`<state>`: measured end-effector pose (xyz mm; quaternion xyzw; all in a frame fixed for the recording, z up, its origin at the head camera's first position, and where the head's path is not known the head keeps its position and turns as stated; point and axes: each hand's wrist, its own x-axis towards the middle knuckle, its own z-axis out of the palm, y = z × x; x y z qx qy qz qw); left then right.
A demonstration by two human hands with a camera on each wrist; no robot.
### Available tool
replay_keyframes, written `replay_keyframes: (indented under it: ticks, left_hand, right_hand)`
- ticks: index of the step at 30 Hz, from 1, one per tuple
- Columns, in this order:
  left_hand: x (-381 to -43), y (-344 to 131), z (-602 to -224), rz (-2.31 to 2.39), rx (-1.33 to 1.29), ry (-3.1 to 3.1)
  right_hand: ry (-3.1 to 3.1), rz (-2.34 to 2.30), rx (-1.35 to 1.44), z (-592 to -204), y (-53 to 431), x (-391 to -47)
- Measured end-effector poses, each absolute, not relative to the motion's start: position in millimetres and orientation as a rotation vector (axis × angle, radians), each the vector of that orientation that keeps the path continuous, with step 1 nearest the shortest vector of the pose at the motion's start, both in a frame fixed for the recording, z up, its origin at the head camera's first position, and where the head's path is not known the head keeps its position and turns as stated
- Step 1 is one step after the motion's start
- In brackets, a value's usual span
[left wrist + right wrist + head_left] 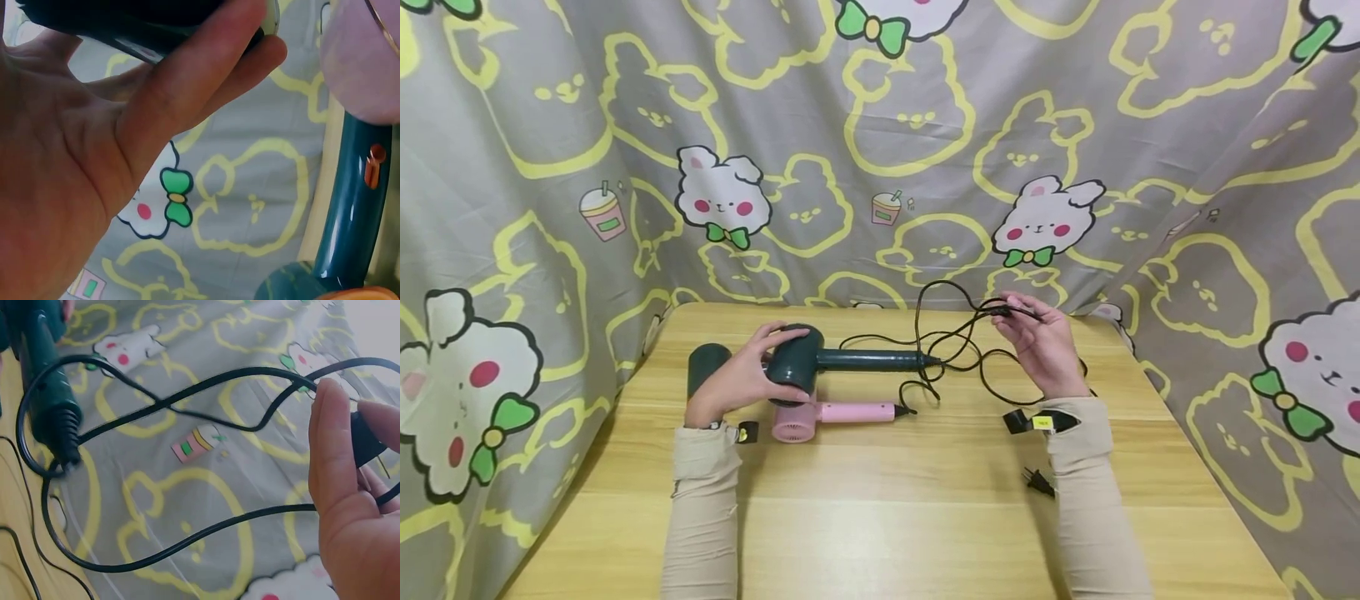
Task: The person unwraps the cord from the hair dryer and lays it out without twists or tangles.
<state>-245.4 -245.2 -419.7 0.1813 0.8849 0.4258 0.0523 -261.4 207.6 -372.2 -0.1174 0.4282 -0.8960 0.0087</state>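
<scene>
My left hand [737,379] grips the barrel of a dark green hair dryer [795,360], thumb and fingers on either side. Its handle [868,360] points right, toward my right hand. That right hand [1047,346] pinches the dryer's looped black cord [234,373] together with a black plug [365,442], partly hidden by the fingers. Just below the held dryer lies a pink hair dryer [857,412], its handle also pointing right. Left of my hand stands another dark green barrel [706,365], partly covered by the hand.
More black cord [992,392] winds across the wooden table [887,517]. A two-prong plug [1037,481] lies beside my right sleeve. A patterned curtain [820,108] closes off the back and both sides. Small black devices [1018,422] sit at my wrists.
</scene>
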Motion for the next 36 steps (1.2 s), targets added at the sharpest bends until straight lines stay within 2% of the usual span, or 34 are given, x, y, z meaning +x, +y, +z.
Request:
replay_keyframes:
  ticks: [5,13,22,26,31,36]
  left_hand:
    - [-251.3,-257.8,-424.6,1.273,0.552,2.751]
    - [-278.2,-282.7,-414.8,1.158,0.540,2.855]
    - [-314.8,-288.3,-403.9,1.033,0.461,2.883]
    - [-335.4,-286.1,-404.2,0.994,0.472,2.879]
    - [-355.4,-286.1,-407.9,0.931,0.475,2.875]
    - [-364.7,-289.8,-413.6,0.874,0.458,2.860]
  right_hand:
    - [1.264,-2.888,-0.430,-374.6,234.6,-258.8]
    - [1.343,-2.975,-0.316,-384.0,270.1,-260.0]
    - [1.892,-2.830,-0.166,-399.6,286.6,-262.6]
    - [2.496,-2.494,-0.067,-406.4,294.1,-265.1]
    - [3.253,-1.692,0.067,-411.6,304.0,-268.7]
    - [3.462,-1.125,0.013,-415.2,312.0,-276.8]
